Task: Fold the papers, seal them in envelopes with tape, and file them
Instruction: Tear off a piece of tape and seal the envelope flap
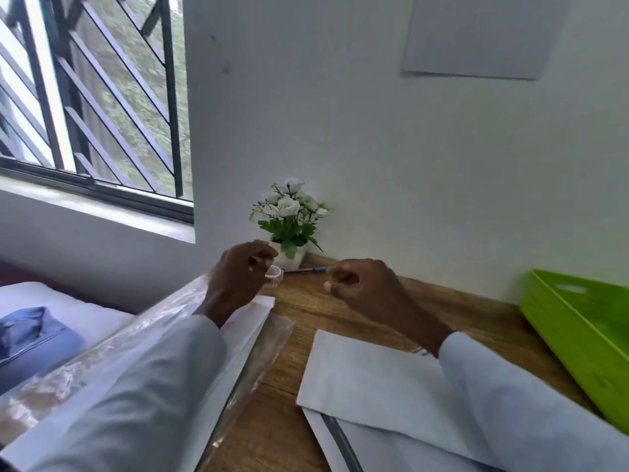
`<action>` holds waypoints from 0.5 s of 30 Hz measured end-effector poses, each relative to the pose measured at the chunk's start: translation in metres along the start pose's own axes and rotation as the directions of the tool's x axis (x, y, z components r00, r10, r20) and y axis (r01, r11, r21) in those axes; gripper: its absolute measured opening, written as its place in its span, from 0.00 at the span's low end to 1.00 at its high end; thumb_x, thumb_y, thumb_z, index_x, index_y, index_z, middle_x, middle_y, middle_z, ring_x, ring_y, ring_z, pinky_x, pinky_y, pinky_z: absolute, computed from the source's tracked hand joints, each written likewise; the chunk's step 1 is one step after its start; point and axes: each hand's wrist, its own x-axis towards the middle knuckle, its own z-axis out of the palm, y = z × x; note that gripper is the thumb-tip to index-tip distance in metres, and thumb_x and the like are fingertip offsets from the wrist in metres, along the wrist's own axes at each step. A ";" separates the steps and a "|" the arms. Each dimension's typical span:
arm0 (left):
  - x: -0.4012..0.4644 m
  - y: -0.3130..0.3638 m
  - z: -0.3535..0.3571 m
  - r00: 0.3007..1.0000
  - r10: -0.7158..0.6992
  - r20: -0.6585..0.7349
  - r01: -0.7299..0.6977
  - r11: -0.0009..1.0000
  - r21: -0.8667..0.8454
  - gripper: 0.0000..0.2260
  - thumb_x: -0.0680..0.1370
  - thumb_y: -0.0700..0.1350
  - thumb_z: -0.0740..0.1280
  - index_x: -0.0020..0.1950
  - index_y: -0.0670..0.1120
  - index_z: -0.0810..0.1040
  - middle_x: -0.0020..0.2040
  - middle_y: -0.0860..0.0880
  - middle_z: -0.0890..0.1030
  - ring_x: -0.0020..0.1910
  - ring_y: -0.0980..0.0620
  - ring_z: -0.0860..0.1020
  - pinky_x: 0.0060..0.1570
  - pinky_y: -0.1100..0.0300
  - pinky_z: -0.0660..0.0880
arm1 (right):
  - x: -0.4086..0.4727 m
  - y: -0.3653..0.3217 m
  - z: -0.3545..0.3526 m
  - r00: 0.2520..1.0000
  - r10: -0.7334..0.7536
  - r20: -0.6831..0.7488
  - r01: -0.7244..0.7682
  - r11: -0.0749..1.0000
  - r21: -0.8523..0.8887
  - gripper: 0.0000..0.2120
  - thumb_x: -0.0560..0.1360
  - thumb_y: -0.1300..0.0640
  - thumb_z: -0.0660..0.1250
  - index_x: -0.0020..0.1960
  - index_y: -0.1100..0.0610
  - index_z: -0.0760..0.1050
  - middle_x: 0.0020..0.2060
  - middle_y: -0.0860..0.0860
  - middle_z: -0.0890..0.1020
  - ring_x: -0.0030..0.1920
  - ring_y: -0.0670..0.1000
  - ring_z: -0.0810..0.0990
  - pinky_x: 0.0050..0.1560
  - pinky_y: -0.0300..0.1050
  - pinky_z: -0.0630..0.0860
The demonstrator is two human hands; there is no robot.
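Where the wood-grain desk (340,318) meets the white wall, a potted white-flower plant (289,219) stands in the corner beside a barred window (95,97). Both hands are raised above the desk, apart. The left hand (238,277) pinches a small clear tape roll (274,274); the right hand (360,284) is curled, thumb against fingers, and I cannot tell whether it grips tape. A flat white envelope (367,379) lies under the right sleeve. A plastic-wrapped paper stack (238,338) lies left, a glossy green tray (585,335) right, a pen (306,270) behind.
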 end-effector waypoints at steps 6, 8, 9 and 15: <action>-0.001 -0.029 -0.005 0.985 -0.153 0.077 0.146 0.985 0.088 0.21 0.69 0.29 0.64 0.53 0.50 0.83 0.54 0.47 0.82 0.50 0.43 0.79 0.55 0.49 0.77 | 0.034 -0.003 0.063 0.999 0.023 -0.030 -0.018 0.987 0.159 0.12 0.72 0.54 0.73 0.55 0.52 0.83 0.46 0.47 0.86 0.43 0.42 0.82 0.43 0.33 0.76; -0.002 -0.032 -0.001 0.979 -0.170 0.111 0.161 0.983 0.089 0.18 0.71 0.32 0.66 0.53 0.51 0.83 0.54 0.49 0.82 0.51 0.44 0.79 0.55 0.52 0.76 | 0.040 -0.003 0.074 1.000 0.022 -0.021 -0.018 0.986 0.168 0.14 0.72 0.56 0.73 0.58 0.53 0.82 0.49 0.47 0.85 0.45 0.42 0.81 0.43 0.31 0.75; -0.002 -0.032 0.000 0.979 -0.163 0.120 0.154 0.985 0.081 0.16 0.72 0.34 0.67 0.54 0.51 0.83 0.53 0.50 0.83 0.50 0.46 0.79 0.54 0.54 0.76 | 0.043 -0.003 0.079 1.000 0.019 -0.021 -0.015 0.986 0.164 0.15 0.72 0.56 0.73 0.59 0.53 0.82 0.50 0.48 0.85 0.45 0.43 0.81 0.43 0.30 0.74; -0.002 -0.035 0.007 0.965 -0.119 0.234 0.089 0.987 0.135 0.19 0.72 0.37 0.69 0.59 0.55 0.80 0.60 0.50 0.80 0.56 0.50 0.78 0.55 0.50 0.78 | 0.053 0.004 0.096 0.997 0.038 -0.065 -0.027 0.986 0.165 0.21 0.70 0.56 0.74 0.63 0.52 0.80 0.55 0.49 0.84 0.49 0.45 0.82 0.48 0.37 0.76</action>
